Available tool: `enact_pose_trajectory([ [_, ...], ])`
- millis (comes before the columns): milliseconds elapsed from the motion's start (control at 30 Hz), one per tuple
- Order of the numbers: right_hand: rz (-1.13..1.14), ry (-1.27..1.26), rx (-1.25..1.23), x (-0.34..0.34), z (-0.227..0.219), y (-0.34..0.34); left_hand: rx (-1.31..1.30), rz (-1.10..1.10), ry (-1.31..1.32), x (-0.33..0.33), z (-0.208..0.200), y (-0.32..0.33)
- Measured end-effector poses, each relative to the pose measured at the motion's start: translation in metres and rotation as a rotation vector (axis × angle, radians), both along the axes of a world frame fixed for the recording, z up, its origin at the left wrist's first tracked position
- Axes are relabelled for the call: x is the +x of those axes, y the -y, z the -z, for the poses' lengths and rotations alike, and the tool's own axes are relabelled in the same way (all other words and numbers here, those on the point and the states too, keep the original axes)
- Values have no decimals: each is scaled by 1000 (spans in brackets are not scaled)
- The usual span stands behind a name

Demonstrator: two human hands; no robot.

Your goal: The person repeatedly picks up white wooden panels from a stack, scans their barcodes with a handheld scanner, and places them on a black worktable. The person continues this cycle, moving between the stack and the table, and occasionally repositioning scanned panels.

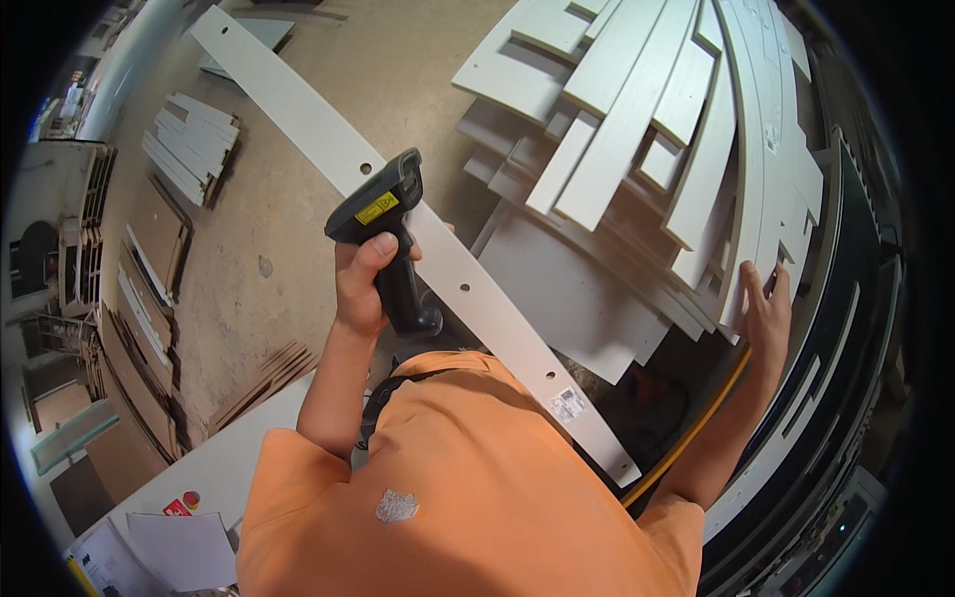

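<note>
In my left hand [360, 284] is a black barcode scanner [383, 199] with a yellow label on its side, my fingers wrapped round its handle. A long white board [288, 104] with several round holes runs diagonally behind the scanner. My fingertips show at that board's edge, but whether they also grip it is hidden. A small printed label [568, 406] is stuck near its lower end. At the right, my right hand [767, 316] has its fingers closed over the near end of a white board [744, 214] on a large pile.
The pile of white boards [612, 75] fans out at the upper right. A yellow hose [701, 423] passes below my right forearm, beside a long black machine bed [846, 378]. White strips [194, 144] and brown panels [159, 229] lie on the floor at left. Papers [184, 552] rest at lower left.
</note>
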State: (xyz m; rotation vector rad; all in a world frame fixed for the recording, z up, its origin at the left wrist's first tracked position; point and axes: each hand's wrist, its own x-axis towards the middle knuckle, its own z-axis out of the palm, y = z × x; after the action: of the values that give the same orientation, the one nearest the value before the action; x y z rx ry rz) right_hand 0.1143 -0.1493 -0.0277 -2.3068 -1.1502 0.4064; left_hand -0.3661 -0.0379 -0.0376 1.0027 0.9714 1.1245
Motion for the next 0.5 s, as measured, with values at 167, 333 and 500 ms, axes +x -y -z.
enact_pose_trajectory([
  [167, 227, -227, 71, 34, -18, -15, -23, -130, -10, -103, 16, -15],
  [333, 217, -53, 133, -52, -67, 10, -17, -322, 43, -234, 37, -42],
  [500, 255, 50, 360, -217, -89, -20, -54, -492, -12, -391, 33, -66],
])
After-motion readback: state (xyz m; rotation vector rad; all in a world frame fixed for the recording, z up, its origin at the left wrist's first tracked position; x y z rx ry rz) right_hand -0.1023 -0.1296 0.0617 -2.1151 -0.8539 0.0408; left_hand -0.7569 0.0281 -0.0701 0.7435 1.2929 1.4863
